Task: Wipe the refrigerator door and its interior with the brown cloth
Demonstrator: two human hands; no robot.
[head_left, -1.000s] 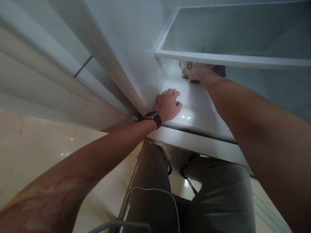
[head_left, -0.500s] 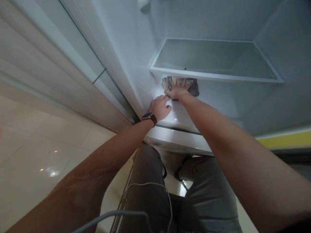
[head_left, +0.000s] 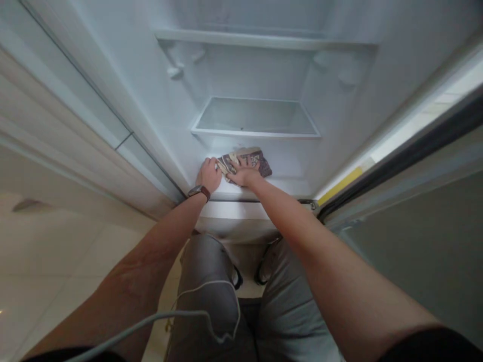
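A patterned brown-and-cream cloth (head_left: pixel 264 166) lies bunched on the white floor of the cabinet-like interior, below the glass shelf. My right hand (head_left: pixel 244 173) presses on it from above, fingers spread and palm down. Beside the cloth's left end is my left hand (head_left: pixel 210 174), resting on the white surface with loosely bent fingers, its fingertips close to or touching the cloth's edge. A dark watch (head_left: pixel 196 190) with a brown strap is on the left wrist.
The low glass shelf (head_left: pixel 256 134) with a white frame sits just behind the hands; a higher shelf edge (head_left: pixel 264 39) spans above. A dark-sealed door edge (head_left: pixel 377 161) stands at right, with a yellow strip (head_left: pixel 341 186). A pale cable (head_left: pixel 177 314) crosses near my legs.
The view has shifted right and back, showing more of the interior and the right door. My left hand is now right up against the cloth's left end; my right hand stays on the cloth.
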